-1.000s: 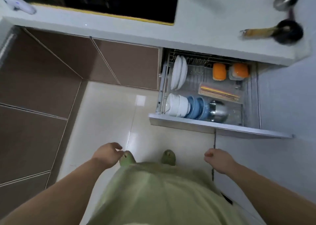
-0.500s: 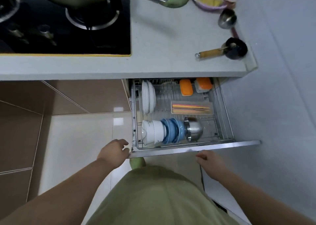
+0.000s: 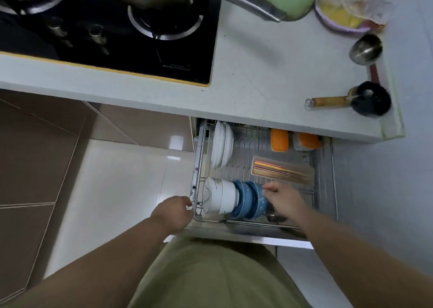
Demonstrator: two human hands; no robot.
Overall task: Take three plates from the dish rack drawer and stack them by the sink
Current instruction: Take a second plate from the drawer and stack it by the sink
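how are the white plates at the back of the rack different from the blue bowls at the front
The white plates are plain white and flat; the blue bowls are deep and blue with small pale specks. The plates stand in the far left corner of the drawer rack, untouched by either hand; the bowls sit in the near row beside white bowls, with the right hand at them. Both groups stand on edge, packed together.

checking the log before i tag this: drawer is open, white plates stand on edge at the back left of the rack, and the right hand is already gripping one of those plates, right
Not quite. In the head view the right hand is at the blue bowls in the front row, not on the white plates. The drawer is open and the plates stand on edge at the back left, untouched.
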